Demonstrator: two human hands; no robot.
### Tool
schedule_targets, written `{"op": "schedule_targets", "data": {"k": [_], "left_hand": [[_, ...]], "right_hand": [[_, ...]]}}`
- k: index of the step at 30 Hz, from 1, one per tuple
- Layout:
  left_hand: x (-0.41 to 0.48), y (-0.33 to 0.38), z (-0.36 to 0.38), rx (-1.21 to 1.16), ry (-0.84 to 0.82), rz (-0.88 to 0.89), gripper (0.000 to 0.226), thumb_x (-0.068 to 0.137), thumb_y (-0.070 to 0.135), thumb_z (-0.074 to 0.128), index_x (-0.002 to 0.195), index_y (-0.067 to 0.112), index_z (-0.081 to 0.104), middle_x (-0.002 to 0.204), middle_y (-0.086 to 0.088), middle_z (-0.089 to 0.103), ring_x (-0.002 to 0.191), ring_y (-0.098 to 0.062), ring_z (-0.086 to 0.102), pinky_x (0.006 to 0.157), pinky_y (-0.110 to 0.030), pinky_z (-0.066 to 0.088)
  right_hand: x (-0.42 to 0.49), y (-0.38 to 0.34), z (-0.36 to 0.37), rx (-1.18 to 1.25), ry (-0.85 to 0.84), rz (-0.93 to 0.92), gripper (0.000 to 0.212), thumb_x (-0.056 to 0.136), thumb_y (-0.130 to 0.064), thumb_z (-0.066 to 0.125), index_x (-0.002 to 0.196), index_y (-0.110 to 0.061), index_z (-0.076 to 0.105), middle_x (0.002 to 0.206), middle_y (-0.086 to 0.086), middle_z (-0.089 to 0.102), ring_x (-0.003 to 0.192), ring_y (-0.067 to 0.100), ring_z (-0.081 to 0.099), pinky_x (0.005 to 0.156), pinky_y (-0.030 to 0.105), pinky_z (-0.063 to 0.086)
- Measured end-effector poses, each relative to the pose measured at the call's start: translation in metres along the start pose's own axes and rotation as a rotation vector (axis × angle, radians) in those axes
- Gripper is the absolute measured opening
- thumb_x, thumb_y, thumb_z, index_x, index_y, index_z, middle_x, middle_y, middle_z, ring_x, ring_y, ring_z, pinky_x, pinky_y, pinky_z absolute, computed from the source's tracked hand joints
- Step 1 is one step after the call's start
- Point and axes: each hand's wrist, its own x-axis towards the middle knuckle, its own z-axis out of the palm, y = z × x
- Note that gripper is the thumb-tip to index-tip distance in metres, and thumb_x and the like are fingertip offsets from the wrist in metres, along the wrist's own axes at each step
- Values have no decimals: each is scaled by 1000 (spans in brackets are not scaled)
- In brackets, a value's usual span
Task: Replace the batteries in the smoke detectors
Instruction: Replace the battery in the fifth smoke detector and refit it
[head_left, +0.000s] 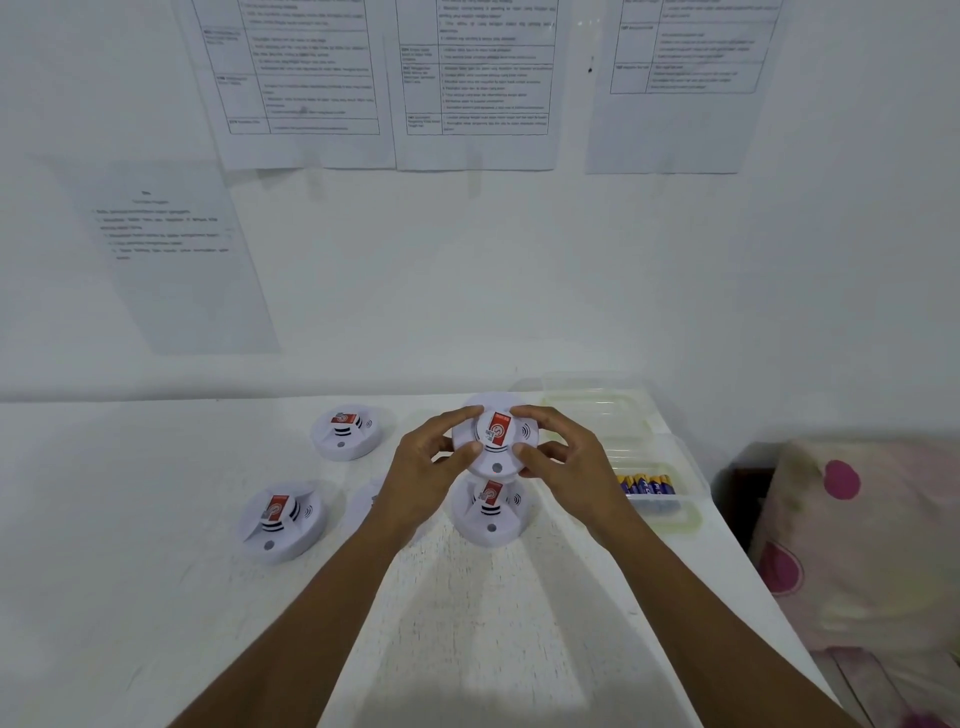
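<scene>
On the white, rough-textured surface (519, 623) rest the back detector (347, 431), the front-left detector (280, 519) and the near detector (488, 512), which lies directly beneath the raised one. A clear plastic box (675, 514) of blue-and-yellow batteries (647, 484) sits just beside the right hand (566, 462). Printed sheets (475, 83) hang on the wall, and a pink spotted cloth (857, 519) lies at the right.

The round white plastic smoke detector (493, 441) is held above the surface, its red-labelled face turned up to the camera. The left hand (431, 467) and the right hand grip its rim with curled fingers.
</scene>
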Motion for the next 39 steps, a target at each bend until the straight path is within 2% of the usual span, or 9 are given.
{"op": "schedule_targets", "data": {"k": [11,15,19,32,35,39], "left_hand": [[8,-8,-3,27,17,-19,36,89,16,66,125,21,62,123,6,66,110,-13,63,88,-23,54],[10,-10,-4,32,16,-18,35,89,15,66,123,24,63,122,9,67,110,-11,63,89,-24,54],[14,-13,-6,42,9,-10,35,90,14,66,122,28,63,123,8,67,111,-13,63,89,-26,54],[21,-14,-9,61,-7,-30,43,86,13,71,127,22,61,123,8,66,108,-11,64,91,-29,55],[23,-15,-10,63,-12,-30,44,85,14,72,126,27,61,124,7,66,109,-10,64,89,-26,55],[29,-18,-13,78,-12,-32,45,84,14,74,121,35,61,126,9,64,110,-12,63,89,-28,55]], "right_hand": [[10,6,2,-38,-10,2,34,89,-14,69,120,-27,65,120,-7,66,97,20,69,80,42,61],[13,7,2,-38,-21,17,34,89,-16,70,119,-31,65,118,-8,66,94,21,70,79,42,61],[15,7,2,-50,-32,-2,37,86,-15,73,119,-31,65,116,-11,66,93,18,69,79,37,61],[24,6,0,-58,-50,-29,45,82,-12,78,122,-25,63,117,-8,67,88,12,69,72,24,57],[26,7,1,-70,-51,-23,46,81,-13,79,122,-27,63,117,-9,66,88,12,70,71,25,58],[32,11,4,-92,-27,-25,48,80,-15,80,123,-28,63,125,-5,61,100,17,68,77,30,61]]}}
